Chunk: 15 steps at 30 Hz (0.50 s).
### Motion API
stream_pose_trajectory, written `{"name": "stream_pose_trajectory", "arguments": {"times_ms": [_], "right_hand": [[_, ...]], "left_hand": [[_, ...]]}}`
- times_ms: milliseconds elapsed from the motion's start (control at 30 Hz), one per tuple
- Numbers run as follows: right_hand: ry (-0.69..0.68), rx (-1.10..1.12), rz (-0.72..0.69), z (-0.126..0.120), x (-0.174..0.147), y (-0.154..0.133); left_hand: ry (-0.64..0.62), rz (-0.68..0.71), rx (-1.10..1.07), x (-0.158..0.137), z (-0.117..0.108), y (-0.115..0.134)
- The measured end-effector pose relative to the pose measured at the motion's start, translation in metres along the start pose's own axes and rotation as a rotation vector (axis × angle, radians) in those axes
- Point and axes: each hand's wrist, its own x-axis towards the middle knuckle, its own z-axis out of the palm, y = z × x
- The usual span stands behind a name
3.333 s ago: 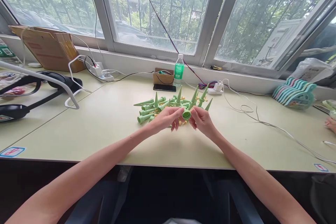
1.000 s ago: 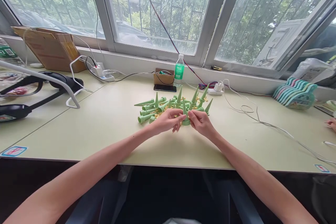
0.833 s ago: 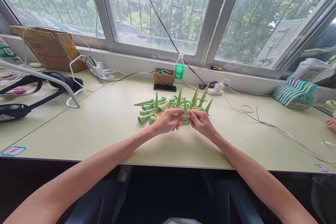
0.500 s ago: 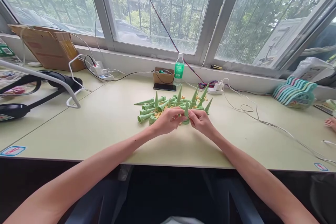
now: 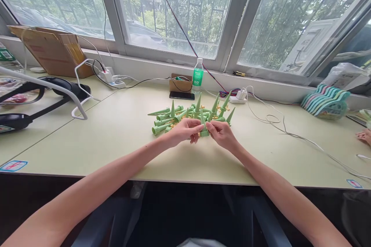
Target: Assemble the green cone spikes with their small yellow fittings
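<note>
Between my hands a green plastic watering spike (image 5: pixel 204 132) stands point up, its wide ribbed base low and its tip leaning slightly left. My left hand (image 5: pixel 188 129) grips it from the left with thumb and forefinger, the other fingers curled loosely below. From the right, my right hand (image 5: pixel 221 132) pinches at the spike's side; any small part between those fingertips is hidden. Just behind lies a pile of similar green spikes (image 5: pixel 161 128) with small yellow valves, some lying flat and several standing point up, such as the tall spike (image 5: pixel 198 106).
Behind the pile are a black phone (image 5: pixel 182 95), a small cardboard box (image 5: pixel 177 84) and a green-labelled bottle (image 5: pixel 197 75). White cables (image 5: pixel 285 133) cross the right side. Teal hangers (image 5: pixel 326 102) stand far right, near another person's hand (image 5: pixel 364 136). A black headset (image 5: pixel 37 100) lies left.
The spike in my hands has shifted slightly left and tilted, showing more of its base. My left fingers have loosened and dropped a little below it. My right hand has barely moved.
</note>
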Motion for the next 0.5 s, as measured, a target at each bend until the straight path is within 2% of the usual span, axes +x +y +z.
{"name": "stream_pose_trajectory", "arguments": {"times_ms": [167, 300, 500], "right_hand": [[0.050, 0.011, -0.007, 0.0034, 0.0014, 0.0018], [0.040, -0.060, -0.052, 0.0044, 0.0019, 0.0015], [0.028, -0.107, -0.108, 0.0054, 0.0005, -0.0007]], "left_hand": [[0.087, -0.012, 0.026, -0.0003, 0.0026, 0.0034], [0.132, -0.027, 0.007, 0.0001, 0.0032, 0.0040], [0.068, 0.001, 0.028, 0.0010, 0.0017, 0.0019]]}}
